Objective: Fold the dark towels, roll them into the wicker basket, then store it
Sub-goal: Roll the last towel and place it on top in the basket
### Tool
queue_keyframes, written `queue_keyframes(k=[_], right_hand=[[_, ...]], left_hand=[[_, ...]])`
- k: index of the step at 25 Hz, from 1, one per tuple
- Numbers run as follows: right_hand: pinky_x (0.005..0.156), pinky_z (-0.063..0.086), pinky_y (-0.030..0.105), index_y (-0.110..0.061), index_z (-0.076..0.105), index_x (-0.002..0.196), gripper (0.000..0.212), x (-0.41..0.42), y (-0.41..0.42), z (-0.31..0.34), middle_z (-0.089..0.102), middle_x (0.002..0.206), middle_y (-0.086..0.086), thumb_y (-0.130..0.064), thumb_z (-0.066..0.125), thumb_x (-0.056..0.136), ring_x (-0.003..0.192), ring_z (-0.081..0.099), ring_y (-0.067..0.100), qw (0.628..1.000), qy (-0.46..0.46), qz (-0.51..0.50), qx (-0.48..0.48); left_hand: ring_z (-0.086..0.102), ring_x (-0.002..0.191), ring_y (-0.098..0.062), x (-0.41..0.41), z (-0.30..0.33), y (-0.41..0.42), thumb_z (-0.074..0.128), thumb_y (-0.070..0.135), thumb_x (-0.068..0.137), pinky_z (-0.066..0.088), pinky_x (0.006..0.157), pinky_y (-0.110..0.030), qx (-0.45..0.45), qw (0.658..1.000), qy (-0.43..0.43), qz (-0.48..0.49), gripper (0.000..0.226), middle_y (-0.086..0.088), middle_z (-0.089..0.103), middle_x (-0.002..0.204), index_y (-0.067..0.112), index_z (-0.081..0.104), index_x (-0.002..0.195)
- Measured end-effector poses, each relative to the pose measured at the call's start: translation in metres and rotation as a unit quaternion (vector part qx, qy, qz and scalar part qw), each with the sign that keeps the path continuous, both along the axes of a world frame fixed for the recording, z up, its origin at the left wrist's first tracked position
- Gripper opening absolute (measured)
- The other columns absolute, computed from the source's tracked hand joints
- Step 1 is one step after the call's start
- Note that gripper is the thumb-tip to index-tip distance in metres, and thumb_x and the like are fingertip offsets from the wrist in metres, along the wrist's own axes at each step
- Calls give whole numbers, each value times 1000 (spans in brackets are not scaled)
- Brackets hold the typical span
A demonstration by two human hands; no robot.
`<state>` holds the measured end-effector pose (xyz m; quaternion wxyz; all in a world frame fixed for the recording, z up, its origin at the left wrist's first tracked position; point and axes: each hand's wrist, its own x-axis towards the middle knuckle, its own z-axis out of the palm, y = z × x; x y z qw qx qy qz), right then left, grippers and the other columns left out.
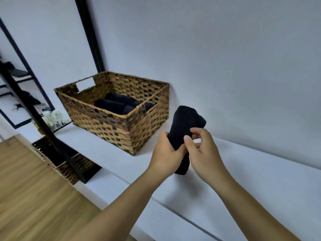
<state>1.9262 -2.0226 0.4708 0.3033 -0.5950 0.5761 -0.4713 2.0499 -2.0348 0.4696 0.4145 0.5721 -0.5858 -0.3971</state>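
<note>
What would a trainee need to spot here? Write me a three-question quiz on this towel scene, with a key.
1. True or false: the wicker basket already holds rolled dark towels.
2. Which hand grips the loose dark towel: A left hand, B right hand, C both?
3. What does the basket stand on?

Key: 1 true. 2 C. 3 the white counter, against the wall.

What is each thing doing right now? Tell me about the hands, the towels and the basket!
Left hand: grips the rolled dark towel.
Right hand: pinches the same towel.
Rolled dark towel: held up above the white counter.
Wicker basket: sitting on the counter, open on top.
Towels in the basket: rolled, lying side by side.
</note>
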Motion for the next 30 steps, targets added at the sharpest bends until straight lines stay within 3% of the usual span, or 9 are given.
queue_keyframes(k=[3, 6, 11, 14, 16, 18, 20, 24, 30], right_hand=[[97, 51, 29, -26, 37, 151, 53, -1, -6, 25, 47, 140, -11, -35, 53, 101, 120, 57, 8, 997, -69, 25, 0], [72, 58, 25, -36, 50, 139, 39, 1, -14, 52, 66, 120, -15, -28, 53, 101, 106, 67, 8, 981, -182, 64, -8], [66, 61, 43, -47, 42, 138, 58, 12, -35, 88, 69, 119, -11, -20, 69, 93, 100, 73, 18, 950, -264, 162, 44], [65, 59, 34, -48, 45, 136, 64, 15, -56, 107, 71, 113, -8, -16, 73, 89, 97, 72, 19, 969, -149, 196, 6], [69, 55, 18, -45, 47, 136, 65, 22, -68, 121, 70, 110, -16, -12, 74, 87, 96, 69, 3, 971, -45, 232, -27], [72, 51, 12, -42, 51, 131, 62, 35, -78, 129, 67, 108, -21, -8, 75, 86, 98, 65, -2, 957, 40, 283, -42], [72, 50, 15, -47, 50, 128, 60, 50, -85, 133, 64, 108, -26, -12, 73, 84, 98, 63, -3, 941, 152, 295, -63], [71, 50, 27, -52, 36, 139, 67, 78, -113, 144, 57, 118, -25, -33, 68, 83, 95, 58, 5, 895, 399, 149, -131], [73, 55, 36, -42, 44, 128, 52, 164, -192, 142, 61, 109, -15, -50, 63, 80, 90, 61, 12, 882, 457, 39, -108]], left_hand=[[68, 80, 5, -6, 31, 1, 73, 26, 89, 57, 59, -22, -44, 995, 88, -30, 41, 1, 61, 105, 21, 40, 113], [71, 97, -12, -6, 51, -4, 66, 13, 89, 63, 78, -44, -78, 989, 100, -75, 55, -5, 63, 117, 17, 32, 132], [51, 128, 0, 23, 73, -12, 50, 7, 101, 50, 101, -23, -156, 978, 70, -119, 47, 4, 51, 138, 19, 31, 142], [48, 130, -13, 64, 91, -21, 49, 16, 101, 47, 105, -40, -300, 944, -123, -55, 38, 3, 53, 135, 19, 44, 138], [40, 137, -20, 91, 110, -30, 58, 17, 91, 36, 111, -46, -412, 848, -334, -3, 51, 2, 49, 141, 18, 47, 141], [31, 147, -19, 113, 130, -43, 62, 18, 85, 21, 120, -46, -441, 754, -484, -48, 65, 4, 45, 151, 19, 43, 148], [41, 140, -17, 136, 143, -66, 64, 29, 84, 25, 118, -48, -410, 717, -557, -90, 68, 6, 50, 146, 22, 41, 147], [55, 103, -16, 184, 160, -128, 69, 50, 86, 49, 87, -43, -285, 769, -552, -149, 64, 6, 59, 118, 25, 42, 138], [58, 97, -14, 263, 167, -237, 75, 40, 82, 55, 84, -42, -195, 808, -508, -223, 60, 5, 61, 113, 27, 45, 133]])
